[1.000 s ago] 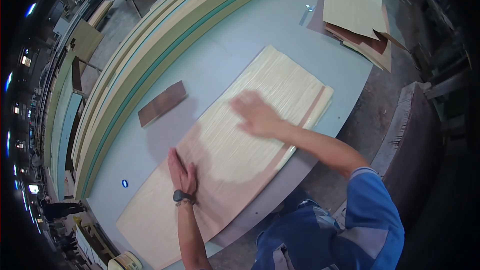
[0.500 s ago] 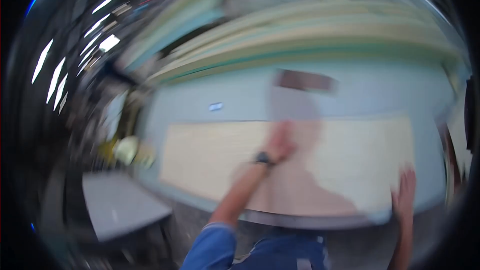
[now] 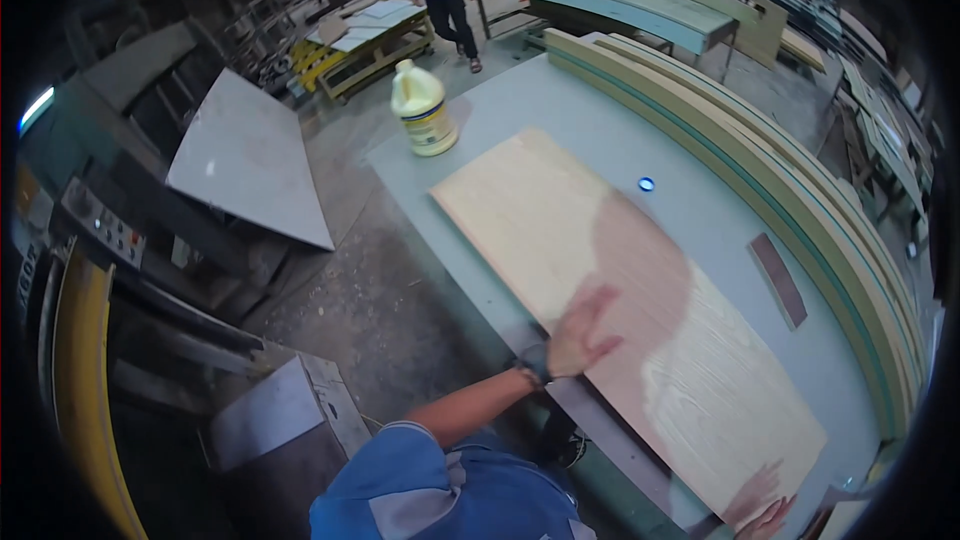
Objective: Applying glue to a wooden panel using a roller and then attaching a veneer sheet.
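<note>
The pale wooden board [image 3: 650, 320] lies flat on the gray table [image 3: 695, 215]. The left hand [image 3: 583, 333] is over the board's near long edge, about halfway along. Its fingers are held out flat, with the thumb stuck out wide, and the board is right under them. That hand is not gripping anything; I can't tell if it presses on the wood. The right hand [image 3: 766, 521] is at the board's near right corner, and it looks like it touches the edge. Its fingers are partly cut off, so I can't tell how wide they are. Past the board's far long side are a blue ring [image 3: 647, 184] and a brown strip [image 3: 778, 281]. A yellow jug [image 3: 426, 120] stands near the board's left end.
</note>
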`<state>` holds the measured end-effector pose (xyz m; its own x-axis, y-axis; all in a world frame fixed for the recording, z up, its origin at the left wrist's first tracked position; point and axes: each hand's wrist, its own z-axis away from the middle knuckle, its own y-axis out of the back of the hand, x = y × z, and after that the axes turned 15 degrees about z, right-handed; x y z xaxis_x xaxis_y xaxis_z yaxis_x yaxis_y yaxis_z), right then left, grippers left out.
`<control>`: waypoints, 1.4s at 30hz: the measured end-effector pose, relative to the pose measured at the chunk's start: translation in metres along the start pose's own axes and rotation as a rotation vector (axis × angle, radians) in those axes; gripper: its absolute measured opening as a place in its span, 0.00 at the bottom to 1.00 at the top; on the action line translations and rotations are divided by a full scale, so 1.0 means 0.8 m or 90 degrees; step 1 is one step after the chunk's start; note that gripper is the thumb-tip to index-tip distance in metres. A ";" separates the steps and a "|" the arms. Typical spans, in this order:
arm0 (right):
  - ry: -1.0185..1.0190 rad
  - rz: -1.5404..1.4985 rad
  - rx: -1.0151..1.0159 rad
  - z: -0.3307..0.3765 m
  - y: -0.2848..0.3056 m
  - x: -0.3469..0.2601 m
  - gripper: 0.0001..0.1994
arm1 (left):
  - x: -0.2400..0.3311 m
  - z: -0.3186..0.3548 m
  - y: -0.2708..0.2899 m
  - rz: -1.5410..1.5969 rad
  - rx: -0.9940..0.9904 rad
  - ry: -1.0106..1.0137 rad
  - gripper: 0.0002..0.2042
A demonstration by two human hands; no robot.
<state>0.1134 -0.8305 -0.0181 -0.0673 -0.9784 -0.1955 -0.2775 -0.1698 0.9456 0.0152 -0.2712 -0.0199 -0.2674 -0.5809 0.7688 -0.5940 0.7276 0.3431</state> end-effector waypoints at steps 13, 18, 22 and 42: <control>0.180 -0.630 -0.752 0.388 -0.119 -0.573 0.28 | -0.170 0.286 0.426 0.651 0.946 0.563 0.32; -0.217 -0.707 -1.110 0.439 -0.190 -0.665 0.31 | -0.187 0.358 0.502 0.807 1.005 0.565 0.30; -0.471 -0.833 -1.129 0.464 -0.266 -0.706 0.34 | -0.209 0.369 0.513 0.903 1.024 0.564 0.29; -1.224 -1.633 -0.163 0.383 -0.561 -0.811 0.31 | -0.513 0.164 0.479 0.837 0.799 0.917 0.37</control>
<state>-0.0120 -0.0837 -0.3953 -0.0555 0.9469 0.3166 -0.8422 0.1259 -0.5242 -0.2021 0.1979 -0.2745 -0.5776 0.8006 0.1594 -0.7707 -0.4705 -0.4297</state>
